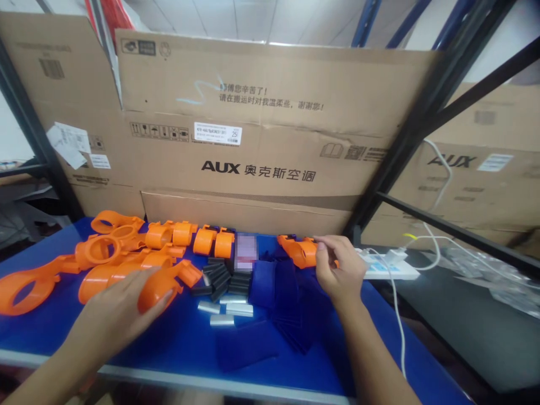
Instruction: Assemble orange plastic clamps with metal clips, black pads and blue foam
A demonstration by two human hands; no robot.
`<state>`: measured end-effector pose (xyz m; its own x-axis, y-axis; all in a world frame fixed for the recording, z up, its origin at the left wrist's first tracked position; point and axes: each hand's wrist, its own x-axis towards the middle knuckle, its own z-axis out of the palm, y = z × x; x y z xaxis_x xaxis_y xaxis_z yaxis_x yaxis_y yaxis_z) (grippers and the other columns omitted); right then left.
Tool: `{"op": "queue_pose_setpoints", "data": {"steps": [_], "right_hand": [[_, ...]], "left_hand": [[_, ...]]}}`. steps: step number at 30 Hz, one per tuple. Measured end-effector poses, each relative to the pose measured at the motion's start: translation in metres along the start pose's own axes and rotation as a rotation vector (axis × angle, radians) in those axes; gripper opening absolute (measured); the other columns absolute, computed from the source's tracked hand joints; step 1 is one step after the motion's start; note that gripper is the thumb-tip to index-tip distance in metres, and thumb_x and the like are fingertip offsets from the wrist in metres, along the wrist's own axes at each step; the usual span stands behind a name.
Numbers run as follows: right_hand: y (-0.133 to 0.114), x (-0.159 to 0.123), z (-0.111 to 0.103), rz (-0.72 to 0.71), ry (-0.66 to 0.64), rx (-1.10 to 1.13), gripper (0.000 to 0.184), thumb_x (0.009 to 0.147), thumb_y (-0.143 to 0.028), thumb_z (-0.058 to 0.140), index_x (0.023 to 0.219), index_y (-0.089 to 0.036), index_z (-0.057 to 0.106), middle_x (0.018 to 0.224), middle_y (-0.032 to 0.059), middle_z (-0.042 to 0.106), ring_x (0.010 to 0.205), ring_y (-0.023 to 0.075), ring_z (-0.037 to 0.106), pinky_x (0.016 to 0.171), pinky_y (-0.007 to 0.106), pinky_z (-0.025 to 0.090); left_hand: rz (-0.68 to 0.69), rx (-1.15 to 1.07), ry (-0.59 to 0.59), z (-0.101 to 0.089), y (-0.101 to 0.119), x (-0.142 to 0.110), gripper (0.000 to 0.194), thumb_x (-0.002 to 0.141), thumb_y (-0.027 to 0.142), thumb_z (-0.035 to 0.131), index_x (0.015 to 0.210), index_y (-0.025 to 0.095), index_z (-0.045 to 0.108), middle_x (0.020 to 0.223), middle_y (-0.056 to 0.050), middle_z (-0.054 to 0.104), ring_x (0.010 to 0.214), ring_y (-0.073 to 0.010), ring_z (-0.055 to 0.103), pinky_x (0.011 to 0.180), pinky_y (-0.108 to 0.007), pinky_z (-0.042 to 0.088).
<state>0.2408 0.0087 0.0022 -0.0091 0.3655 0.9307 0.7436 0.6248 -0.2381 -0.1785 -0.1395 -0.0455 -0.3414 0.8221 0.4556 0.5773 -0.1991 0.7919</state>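
My left hand (120, 306) grips an orange plastic housing piece (166, 284) at the near left of the blue table (177, 349). My right hand (337, 267) is farther right and pinches another orange housing piece (299, 250) near the table's back edge. Between my hands lie a pile of small black blocks (221, 278), a few short silver metal pieces (225, 309) and several dark blue plastic panels (274, 284).
More orange housings (105, 253) and orange caps (213, 241) are spread over the table's left and back. Large cardboard boxes (261, 140) stand behind as a wall. A black rack post (405, 140) rises at right, with a white power strip (386, 264) and cable beside it.
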Motion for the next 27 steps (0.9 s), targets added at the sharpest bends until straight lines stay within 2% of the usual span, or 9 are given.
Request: {"op": "queue_pose_setpoints", "data": {"steps": [4, 8, 10, 13, 16, 19, 21, 24, 27], "right_hand": [[-0.025, 0.003, 0.005, 0.044, -0.104, 0.097, 0.024, 0.098, -0.031, 0.051, 0.098, -0.02, 0.072, 0.09, 0.0099, 0.075, 0.076, 0.0223, 0.068, 0.07, 0.036, 0.054], [-0.063, 0.011, 0.028, 0.206, -0.428, 0.425, 0.039, 0.099, -0.04, 0.055, 0.132, -0.022, 0.062, 0.092, 0.0053, 0.076, 0.07, 0.019, 0.068, 0.065, 0.032, 0.056], [-0.074, 0.016, 0.044, 0.275, -0.578, 0.559, 0.04, 0.098, -0.044, 0.057, 0.132, -0.023, 0.064, 0.102, 0.0065, 0.077, 0.082, 0.0205, 0.072, 0.073, 0.034, 0.059], [-0.075, 0.02, 0.064, 0.448, -0.467, 0.649, 0.038, 0.095, -0.046, 0.06, 0.12, -0.019, 0.069, 0.107, 0.009, 0.076, 0.091, 0.0219, 0.072, 0.075, 0.033, 0.059], [-0.065, 0.019, 0.07, 0.604, -0.393, 0.702, 0.037, 0.091, -0.047, 0.062, 0.111, -0.017, 0.071, 0.085, 0.0053, 0.073, 0.063, 0.0156, 0.066, 0.054, 0.026, 0.054], [-0.056, 0.015, 0.069, 0.704, -0.368, 0.764, 0.036, 0.089, -0.047, 0.065, 0.11, -0.017, 0.07, 0.069, -0.0013, 0.064, 0.041, 0.008, 0.049, 0.038, 0.021, 0.039], [-0.053, 0.012, 0.068, 0.741, -0.358, 0.766, 0.037, 0.09, -0.047, 0.064, 0.112, -0.017, 0.068, 0.062, -0.0038, 0.06, 0.037, 0.0072, 0.044, 0.034, 0.02, 0.034], [-0.053, 0.007, 0.067, 0.718, -0.451, 0.714, 0.038, 0.093, -0.049, 0.061, 0.112, -0.017, 0.068, 0.055, -0.0049, 0.056, 0.035, 0.0098, 0.046, 0.035, 0.021, 0.035], [-0.056, 0.005, 0.061, 0.613, -0.572, 0.611, 0.039, 0.098, -0.051, 0.054, 0.116, -0.019, 0.066, 0.058, -0.0034, 0.058, 0.042, 0.0135, 0.052, 0.043, 0.025, 0.042]], "left_hand": [[0.267, 0.413, 0.038, 0.014, 0.022, 0.009, 0.064, 0.072, 0.052, 0.083, 0.132, 0.032, 0.068, 0.128, -0.009, 0.072, 0.116, -0.0419, 0.065, 0.105, -0.055, 0.043], [0.389, 0.248, 0.087, 0.053, 0.057, 0.015, 0.062, 0.068, 0.042, 0.089, 0.126, 0.032, 0.072, 0.111, -0.006, 0.077, 0.1, -0.0335, 0.07, 0.102, -0.046, 0.049], [0.377, 0.107, 0.04, 0.074, 0.072, 0.019, 0.062, 0.065, 0.037, 0.091, 0.125, 0.031, 0.073, 0.108, -0.006, 0.077, 0.096, -0.0309, 0.07, 0.099, -0.042, 0.05], [0.326, -0.136, -0.04, 0.1, 0.085, 0.03, 0.062, 0.061, 0.032, 0.094, 0.12, 0.029, 0.075, 0.11, -0.007, 0.075, 0.098, -0.0291, 0.068, 0.099, -0.039, 0.049], [0.289, -0.351, -0.232, 0.119, 0.085, 0.049, 0.072, 0.062, 0.039, 0.092, 0.13, 0.026, 0.07, 0.111, -0.008, 0.072, 0.102, -0.0303, 0.065, 0.097, -0.04, 0.048], [0.137, -0.555, -0.354, 0.134, 0.083, 0.066, 0.061, 0.084, 0.055, 0.07, 0.136, 0.022, 0.065, 0.114, -0.01, 0.068, 0.107, -0.0296, 0.061, 0.096, -0.041, 0.047], [-0.101, -0.757, -0.531, 0.142, 0.085, 0.072, 0.054, 0.092, 0.058, 0.058, 0.126, 0.018, 0.069, 0.118, -0.014, 0.068, 0.109, -0.0298, 0.062, 0.094, -0.04, 0.048], [-0.406, -0.973, -0.843, 0.151, 0.089, 0.071, 0.047, 0.089, 0.053, 0.062, 0.109, 0.012, 0.073, 0.109, -0.017, 0.073, 0.096, -0.0283, 0.068, 0.082, -0.036, 0.051], [-0.497, -1.013, -0.867, 0.158, 0.087, 0.065, 0.035, 0.08, 0.043, 0.073, 0.096, 0.011, 0.073, 0.096, -0.015, 0.076, 0.077, -0.0229, 0.069, 0.067, -0.03, 0.051]]}}
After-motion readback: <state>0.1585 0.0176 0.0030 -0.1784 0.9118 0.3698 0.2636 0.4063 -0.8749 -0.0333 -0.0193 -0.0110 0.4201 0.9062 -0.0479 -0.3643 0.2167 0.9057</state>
